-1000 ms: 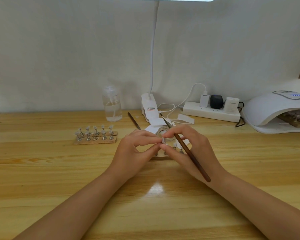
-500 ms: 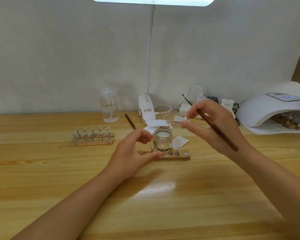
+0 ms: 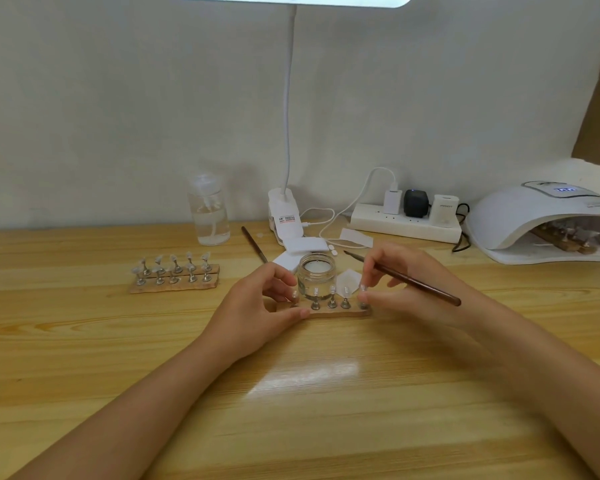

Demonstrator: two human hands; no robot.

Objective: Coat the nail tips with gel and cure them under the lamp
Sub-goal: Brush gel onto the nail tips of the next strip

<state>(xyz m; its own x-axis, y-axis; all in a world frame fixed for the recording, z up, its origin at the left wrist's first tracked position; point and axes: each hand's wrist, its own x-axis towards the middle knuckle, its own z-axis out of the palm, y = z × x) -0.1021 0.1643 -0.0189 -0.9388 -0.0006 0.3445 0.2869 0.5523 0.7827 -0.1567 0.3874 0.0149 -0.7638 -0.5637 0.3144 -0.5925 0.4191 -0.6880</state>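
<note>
A small wooden holder strip (image 3: 329, 312) lies mid-table with several nail tips on metal stands (image 3: 332, 295). An open glass gel jar (image 3: 316, 274) stands right behind it. My left hand (image 3: 260, 306) grips the strip's left end, thumb along the front edge and fingers curled behind. My right hand (image 3: 406, 289) holds a dark brown brush (image 3: 417, 283) across its fingers, and its fingertips pinch a nail tip stand (image 3: 363, 289) at the strip's right end. The white curing lamp (image 3: 534, 220) sits at the far right, and another loaded holder (image 3: 565, 237) lies inside it.
A second holder with several nail tips (image 3: 174, 276) lies to the left. At the back stand a clear pump bottle (image 3: 208, 213), a desk lamp clamp (image 3: 286, 220) and a power strip with plugs (image 3: 406, 226). A spare brush (image 3: 255, 249) and white pads (image 3: 305, 244) lie behind the jar.
My right hand, raised with a nail stand and the brush half a second ago, has come down to the strip's right end. The left hand has closed on the strip's left end.
</note>
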